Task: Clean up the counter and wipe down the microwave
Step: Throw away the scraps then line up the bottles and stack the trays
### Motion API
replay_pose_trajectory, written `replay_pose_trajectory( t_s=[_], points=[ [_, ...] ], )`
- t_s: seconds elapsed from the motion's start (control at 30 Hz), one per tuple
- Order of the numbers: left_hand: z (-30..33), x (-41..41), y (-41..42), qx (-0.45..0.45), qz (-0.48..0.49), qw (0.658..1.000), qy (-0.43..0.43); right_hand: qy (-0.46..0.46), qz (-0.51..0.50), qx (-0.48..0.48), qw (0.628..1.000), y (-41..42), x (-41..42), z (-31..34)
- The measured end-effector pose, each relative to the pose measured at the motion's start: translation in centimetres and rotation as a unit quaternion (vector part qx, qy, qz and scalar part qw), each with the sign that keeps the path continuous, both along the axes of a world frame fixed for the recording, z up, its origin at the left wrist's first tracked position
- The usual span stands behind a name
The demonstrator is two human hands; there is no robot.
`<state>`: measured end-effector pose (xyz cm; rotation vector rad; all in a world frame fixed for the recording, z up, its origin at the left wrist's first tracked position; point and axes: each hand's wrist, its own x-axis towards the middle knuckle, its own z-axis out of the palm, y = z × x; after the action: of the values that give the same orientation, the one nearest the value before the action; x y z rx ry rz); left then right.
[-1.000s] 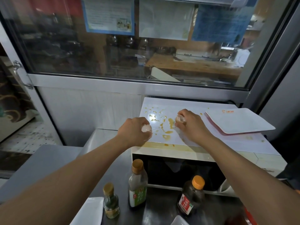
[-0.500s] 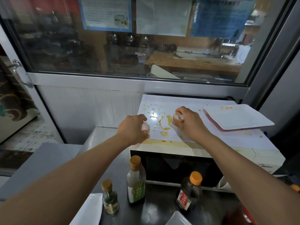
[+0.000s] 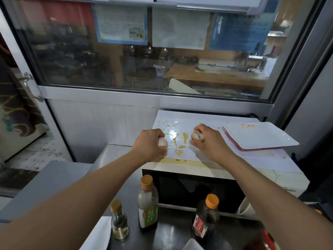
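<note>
The microwave (image 3: pixel 207 179) is white with a dark door, and it sits on a shiny metal worktop (image 3: pixel 173 230) right under a big window (image 3: pixel 149 47). Its flat top is messy, with yellow-brown spills (image 3: pixel 177 139) spread in drops and streaks near the front left part. Both arms reach out over the top. The left hand (image 3: pixel 149 144) is curled tight around a small pale see-through thing (image 3: pixel 162 143), at the left edge of the mess. The right hand (image 3: pixel 207 139) is curled around another small see-through thing (image 3: pixel 197 136), just right of the mess. I cannot tell what these two little things are. On the right side of the microwave top lies a white tray (image 3: pixel 259 135), with a red edge peeking out from under it. In front of the microwave, three bottles stand on the worktop: a small bottle (image 3: pixel 119 221) with a tan cap, a taller bottle (image 3: pixel 148 204) with a green label, and a dark bottle (image 3: pixel 206 217) with an orange cap and a red label. A white plate (image 3: pixel 97 235) pokes in at the bottom left.
</note>
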<state>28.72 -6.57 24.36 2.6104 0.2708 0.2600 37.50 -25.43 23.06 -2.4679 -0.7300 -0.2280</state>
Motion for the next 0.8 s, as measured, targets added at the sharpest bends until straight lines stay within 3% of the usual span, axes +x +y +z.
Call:
replay_pose_trajectory(
  t_s=[0.47, 0.8],
  points=[
    [1.4, -2.6, -3.4, -0.006, -0.103, 0.994, -0.021, -0.002, -0.059, -0.001, 0.998, -4.7, -7.8, 2.2],
    [0.9, -8.3, -5.0, -0.011, -0.258, 0.966, -0.029, -0.020, -0.215, -0.040, 0.976, -7.2, -19.5, 1.9]
  ],
)
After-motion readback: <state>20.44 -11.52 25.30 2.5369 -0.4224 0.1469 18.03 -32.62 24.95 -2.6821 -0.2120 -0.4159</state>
